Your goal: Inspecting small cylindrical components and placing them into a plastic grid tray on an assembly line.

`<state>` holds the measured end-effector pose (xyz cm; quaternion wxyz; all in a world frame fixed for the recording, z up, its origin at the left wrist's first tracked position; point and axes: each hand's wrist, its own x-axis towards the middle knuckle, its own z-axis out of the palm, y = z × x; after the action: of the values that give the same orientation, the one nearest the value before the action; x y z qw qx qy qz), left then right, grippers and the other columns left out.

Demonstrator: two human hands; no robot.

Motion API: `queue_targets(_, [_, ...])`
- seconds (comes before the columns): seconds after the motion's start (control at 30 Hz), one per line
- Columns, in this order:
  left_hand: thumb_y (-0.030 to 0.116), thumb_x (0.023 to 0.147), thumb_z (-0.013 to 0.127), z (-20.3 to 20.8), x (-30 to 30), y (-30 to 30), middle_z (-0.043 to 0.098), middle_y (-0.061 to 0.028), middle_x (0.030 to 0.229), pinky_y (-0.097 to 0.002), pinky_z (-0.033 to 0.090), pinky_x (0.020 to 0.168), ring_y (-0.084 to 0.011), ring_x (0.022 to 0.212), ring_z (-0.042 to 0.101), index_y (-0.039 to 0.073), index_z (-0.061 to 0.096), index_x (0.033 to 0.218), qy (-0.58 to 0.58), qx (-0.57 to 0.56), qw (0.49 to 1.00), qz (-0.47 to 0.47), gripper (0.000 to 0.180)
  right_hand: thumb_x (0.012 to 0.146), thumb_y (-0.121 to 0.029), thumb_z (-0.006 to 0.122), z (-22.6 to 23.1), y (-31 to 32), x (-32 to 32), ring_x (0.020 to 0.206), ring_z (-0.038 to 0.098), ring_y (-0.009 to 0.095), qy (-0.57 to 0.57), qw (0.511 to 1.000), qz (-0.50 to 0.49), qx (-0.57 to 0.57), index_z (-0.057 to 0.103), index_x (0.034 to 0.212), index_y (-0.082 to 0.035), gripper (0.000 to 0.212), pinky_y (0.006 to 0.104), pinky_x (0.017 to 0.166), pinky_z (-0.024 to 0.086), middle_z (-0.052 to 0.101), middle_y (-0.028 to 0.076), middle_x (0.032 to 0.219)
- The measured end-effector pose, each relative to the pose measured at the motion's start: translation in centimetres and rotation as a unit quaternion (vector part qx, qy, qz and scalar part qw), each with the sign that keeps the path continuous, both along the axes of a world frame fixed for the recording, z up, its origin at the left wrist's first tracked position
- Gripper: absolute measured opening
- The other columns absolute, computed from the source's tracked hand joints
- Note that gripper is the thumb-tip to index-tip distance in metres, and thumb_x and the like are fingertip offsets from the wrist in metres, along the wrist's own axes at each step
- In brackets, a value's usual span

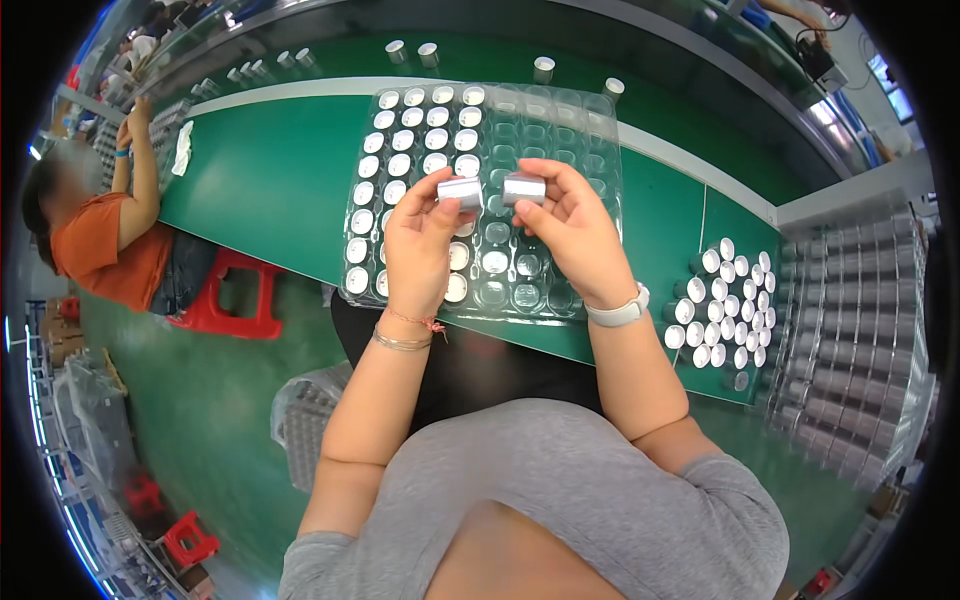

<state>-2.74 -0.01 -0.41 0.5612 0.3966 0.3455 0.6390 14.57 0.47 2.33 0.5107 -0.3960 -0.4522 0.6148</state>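
My left hand (421, 235) is closed around a short silvery metal cylinder (461, 193), and my right hand (582, 235) pinches a second silvery cylinder (523, 189) a small gap away. Both are held lying sideways above a clear plastic tray (540, 135) with rows of round pockets. White-topped cylinders (399, 164) stand upright in the tray's left columns. Most of its right-hand pockets hold nothing. My hands hide part of the tray's middle.
Several loose white-topped cylinders (727, 310) stand at the table's right end, beside a tall stack of clear trays (850, 340). More cylinders (428, 54) stand on the green strip behind the table. A person in orange (110, 240) works at left, near a red stool (235, 300).
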Motion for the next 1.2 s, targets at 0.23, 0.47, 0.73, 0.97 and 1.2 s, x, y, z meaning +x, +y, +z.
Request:
queue_targets(0.23, [-0.001, 0.088, 0.066, 0.22, 0.19, -0.54, 0.058, -0.0128, 0.12, -0.0301, 0.053, 0.086, -0.0184, 0.103, 0.061, -0.003, 0.052, 0.13, 0.034, -0.002, 0.999, -0.014, 0.045, 0.09, 0.0, 0.06, -0.07, -0.34, -0.23, 0.092, 0.061, 0.011, -0.002, 0.999, 0.045, 0.012, 0.049, 0.126, 0.001, 0.037, 0.0233, 0.076, 0.049, 0.06, 0.009, 0.117])
queue_targets(0.47, [-0.001, 0.085, 0.07, 0.01, 0.14, -0.53, 0.06, -0.0104, 0.112, -0.0283, 0.051, 0.084, -0.0165, 0.099, 0.061, -0.003, 0.054, 0.122, 0.061, 0.01, 0.998, 0.002, 0.04, 0.091, 0.001, 0.059, -0.05, -0.33, -0.79, 0.091, 0.061, 0.011, 0.001, 0.999, 0.047, 0.019, 0.049, 0.128, 0.002, 0.039, 0.0233, 0.076, 0.049, 0.06, 0.009, 0.116])
queue_targets(0.73, [-0.005, 0.081, 0.073, 0.07, 0.28, -0.74, 0.061, -0.0129, 0.111, -0.0267, 0.053, 0.084, -0.018, 0.101, 0.062, -0.005, 0.053, 0.117, 0.062, 0.008, 0.998, 0.03, 0.04, 0.092, -0.001, 0.059, -0.17, -0.36, -0.81, 0.089, 0.06, 0.011, -0.007, 0.998, 0.059, 0.012, 0.049, 0.131, 0.003, 0.04, 0.0234, 0.076, 0.049, 0.062, 0.009, 0.112])
queue_targets(0.97, [-0.003, 0.082, 0.073, 0.21, 0.32, -0.74, 0.062, -0.0134, 0.112, -0.0278, 0.053, 0.087, -0.0179, 0.102, 0.062, -0.007, 0.053, 0.124, 0.056, -0.02, 0.998, 0.035, 0.046, 0.092, -0.001, 0.058, -0.27, -0.31, -0.77, 0.088, 0.06, 0.011, 0.0, 0.998, 0.066, 0.008, 0.05, 0.13, 0.002, 0.039, 0.0227, 0.075, 0.048, 0.061, 0.008, 0.112])
queue_targets(1.2, [-0.003, 0.083, 0.073, 0.31, 0.31, -0.75, 0.062, -0.0137, 0.112, -0.0279, 0.053, 0.086, -0.0182, 0.101, 0.062, -0.007, 0.053, 0.124, 0.059, -0.024, 0.997, 0.039, 0.046, 0.092, 0.0, 0.057, -0.38, -0.3, -0.81, 0.089, 0.06, 0.01, 0.001, 0.998, 0.069, 0.01, 0.049, 0.13, 0.002, 0.039, 0.023, 0.076, 0.048, 0.061, 0.008, 0.113])
